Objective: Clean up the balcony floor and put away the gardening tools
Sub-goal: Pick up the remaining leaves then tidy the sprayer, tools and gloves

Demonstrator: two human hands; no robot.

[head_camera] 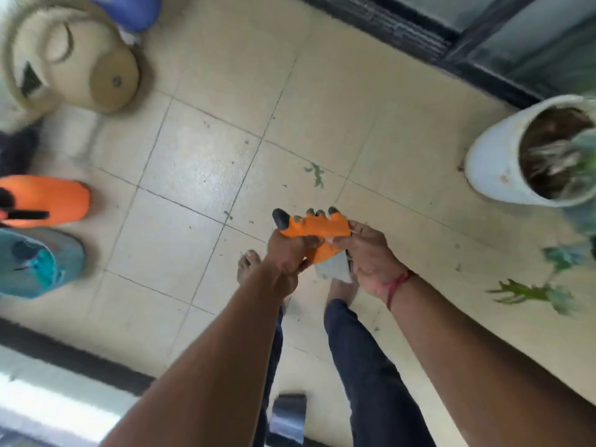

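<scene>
**A:** Where is the glove, and how does it lie?

**B:** The orange gardening glove (317, 228) with black claw tips and a grey cuff is up in the air in front of the person's body, above the bare feet. It is stretched between both hands. Its long axis runs away from the person: the claws point outward and the grey cuff hangs back toward the legs. I cannot tell whether it is one glove or a pair held together.

**A:** And the hands?

**B:** The left hand (290, 253) has its fingers curled round the glove's left side, just under the outermost claw. The right hand (367, 253) pinches the right edge between thumb and fingertips, with its other fingers loosely bent. Neither hand is nearer, since both are touching the glove at its opposite edges.

**A:** What does that mean for putting it away?

**B:** I'd judge that one hand has to let go first. The left has the fuller grip, so it would probably carry the glove.

**A:** What lies around it?

**B:** Below is the cream tiled floor (200, 175), with green leaf scraps (316, 174) just beyond the glove and not yet swept. A white plant pot (493, 162) stands well off to the right. A beige plastic watering can (96, 69) is far off to the left.
</scene>
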